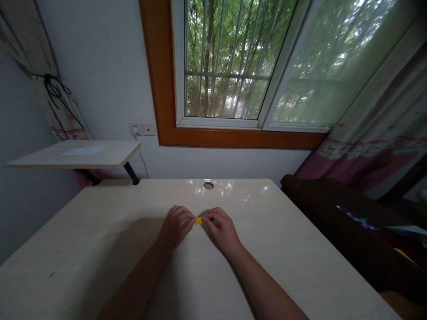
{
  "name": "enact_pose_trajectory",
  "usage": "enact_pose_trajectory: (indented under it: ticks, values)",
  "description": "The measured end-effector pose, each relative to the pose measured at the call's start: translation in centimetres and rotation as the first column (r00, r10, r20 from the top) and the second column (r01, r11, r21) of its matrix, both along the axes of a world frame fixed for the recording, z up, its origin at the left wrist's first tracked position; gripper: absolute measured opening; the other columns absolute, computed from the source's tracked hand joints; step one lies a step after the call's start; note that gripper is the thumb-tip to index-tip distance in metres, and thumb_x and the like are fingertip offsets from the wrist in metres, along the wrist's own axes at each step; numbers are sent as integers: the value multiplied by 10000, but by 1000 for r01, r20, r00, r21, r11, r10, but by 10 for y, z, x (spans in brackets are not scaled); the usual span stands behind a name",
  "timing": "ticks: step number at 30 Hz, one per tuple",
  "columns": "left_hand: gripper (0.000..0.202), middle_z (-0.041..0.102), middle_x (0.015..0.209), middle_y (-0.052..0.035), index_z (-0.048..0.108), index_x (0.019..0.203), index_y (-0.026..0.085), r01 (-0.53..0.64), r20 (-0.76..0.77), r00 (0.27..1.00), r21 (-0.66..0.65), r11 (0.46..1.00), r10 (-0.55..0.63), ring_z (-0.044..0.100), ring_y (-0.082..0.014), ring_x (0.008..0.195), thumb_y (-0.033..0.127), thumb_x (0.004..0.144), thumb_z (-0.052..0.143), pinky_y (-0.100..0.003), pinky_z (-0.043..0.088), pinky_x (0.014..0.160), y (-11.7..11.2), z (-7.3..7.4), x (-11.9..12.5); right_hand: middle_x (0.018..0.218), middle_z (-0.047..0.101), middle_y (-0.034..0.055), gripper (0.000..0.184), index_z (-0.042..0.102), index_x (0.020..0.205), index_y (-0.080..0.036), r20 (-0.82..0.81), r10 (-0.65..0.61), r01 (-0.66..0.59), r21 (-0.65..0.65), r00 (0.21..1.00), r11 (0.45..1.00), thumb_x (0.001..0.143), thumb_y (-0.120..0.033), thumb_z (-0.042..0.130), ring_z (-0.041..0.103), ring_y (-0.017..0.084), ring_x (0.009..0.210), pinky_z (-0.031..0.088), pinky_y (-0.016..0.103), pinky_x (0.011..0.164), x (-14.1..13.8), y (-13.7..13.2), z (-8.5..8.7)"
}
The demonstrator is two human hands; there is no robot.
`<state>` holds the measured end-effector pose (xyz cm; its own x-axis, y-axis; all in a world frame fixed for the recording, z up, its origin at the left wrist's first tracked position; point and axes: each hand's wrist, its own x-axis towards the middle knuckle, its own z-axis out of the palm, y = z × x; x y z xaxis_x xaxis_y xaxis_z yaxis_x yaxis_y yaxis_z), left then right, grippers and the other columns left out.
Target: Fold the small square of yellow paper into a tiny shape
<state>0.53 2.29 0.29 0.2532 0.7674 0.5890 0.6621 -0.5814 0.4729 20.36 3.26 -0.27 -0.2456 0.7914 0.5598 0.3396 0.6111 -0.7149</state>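
Observation:
A small yellow piece (199,220), perhaps folded paper, shows between my two hands near the middle of a pale wooden desk (100,240). My left hand (175,226) pinches its left end with curled fingers. My right hand (221,227) pinches its right end the same way. Both hands rest low on the desk top, and most of the yellow piece is hidden by the fingertips.
A round cable hole (208,186) lies at the desk's far edge. A raised side shelf (76,154) stands at the back left under a wall socket (142,129). A barred window (230,62) is ahead. Dark furniture (350,222) and curtains border the right.

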Motion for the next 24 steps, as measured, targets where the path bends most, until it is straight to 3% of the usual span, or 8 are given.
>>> enact_pose_trajectory:
  ticks: [24]
  values:
    - [93,668,822,-43,681,849,217,46,-49,998,47,998,-43,575,-191,819,190,873,595,-379,464,814,-4,4,0,881,669,64,110,705,915,-241,152,-40,18,143,988,990,891,-225,599,583,218,859,468,384,803,-3,-9,10]
